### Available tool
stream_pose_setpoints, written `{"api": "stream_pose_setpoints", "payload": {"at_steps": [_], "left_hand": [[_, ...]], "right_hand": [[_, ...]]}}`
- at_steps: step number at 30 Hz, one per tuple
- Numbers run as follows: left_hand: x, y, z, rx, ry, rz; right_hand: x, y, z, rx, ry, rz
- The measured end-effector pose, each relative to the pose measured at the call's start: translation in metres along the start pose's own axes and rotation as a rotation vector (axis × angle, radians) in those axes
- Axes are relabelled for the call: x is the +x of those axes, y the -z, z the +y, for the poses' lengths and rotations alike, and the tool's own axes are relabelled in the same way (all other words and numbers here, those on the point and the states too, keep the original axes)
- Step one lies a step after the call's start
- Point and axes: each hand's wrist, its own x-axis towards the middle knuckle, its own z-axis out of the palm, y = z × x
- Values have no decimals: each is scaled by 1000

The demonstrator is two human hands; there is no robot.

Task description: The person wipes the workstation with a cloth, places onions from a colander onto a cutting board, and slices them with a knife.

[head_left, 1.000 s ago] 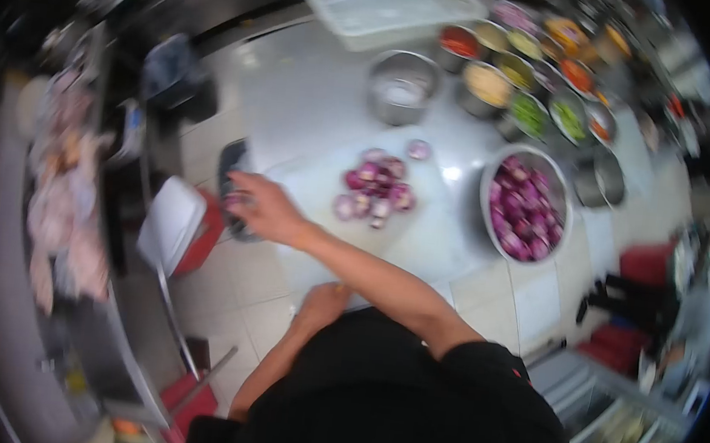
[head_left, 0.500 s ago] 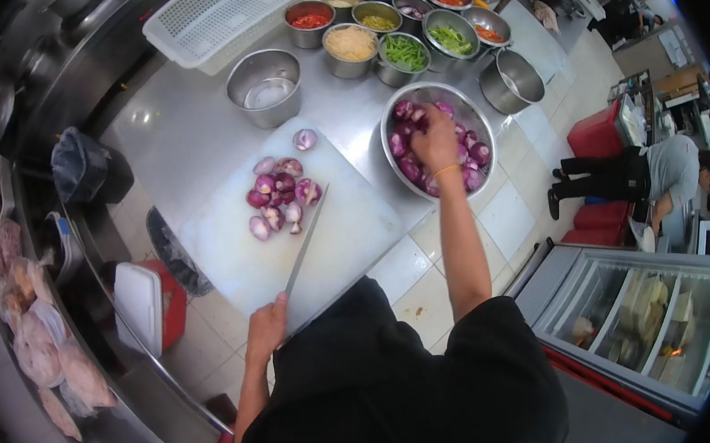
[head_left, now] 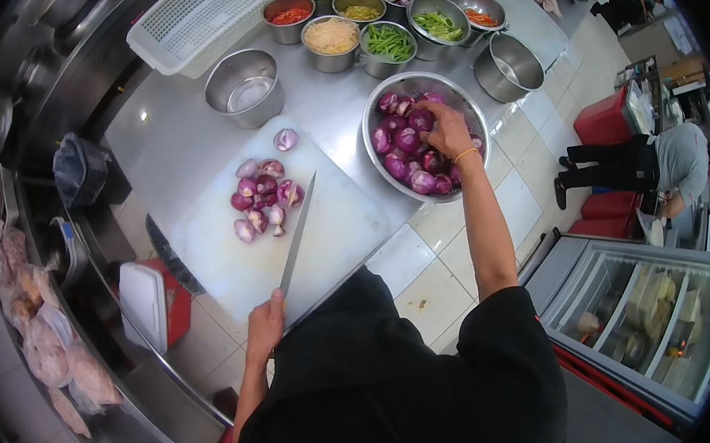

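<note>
My left hand [head_left: 266, 326] is closed around the handle of a long kitchen knife [head_left: 299, 233]. The blade points away from me over a white cutting board [head_left: 330, 211]. Beside the blade lies a cluster of peeled red onions [head_left: 266, 186], some of which look cut. A single onion piece [head_left: 285, 139] sits apart near the board's far corner. My right hand [head_left: 450, 134] is inside a steel colander [head_left: 371, 162] full of red onions [head_left: 399, 164]. Its fingers curl around one red onion [head_left: 420, 119] on top of the pile.
An empty steel pot [head_left: 246, 113] stands beyond the board, near a white plastic basket [head_left: 146, 39]. Several steel pots of cut vegetables [head_left: 389, 44] crowd the table's far end. A person [head_left: 676, 167] bends near an open-topped glass cooler [head_left: 628, 312] at right. Bagged meat [head_left: 48, 350] lies at left.
My right hand has shifted toward the right side of the colander, with its fingers now around an onion. The view has moved slightly. My left hand still grips the knife.
</note>
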Motion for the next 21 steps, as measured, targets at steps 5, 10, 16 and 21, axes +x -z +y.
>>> {"api": "stream_pose_setpoints", "payload": {"at_steps": [5,10,16,21], "left_hand": [[0,-5,3,-56,-18,20],[1,-7,2,-16,-27,82],[-3,-5,17,97,-145,144],[-9,-7,33,134,-140,112]], "right_hand": [[-20,7,-21,317,75,337],[-80,-54,-117,520,266,109],[-111,-158,-147,473,369,164],[-116,-156,-149,559,325,211]]}}
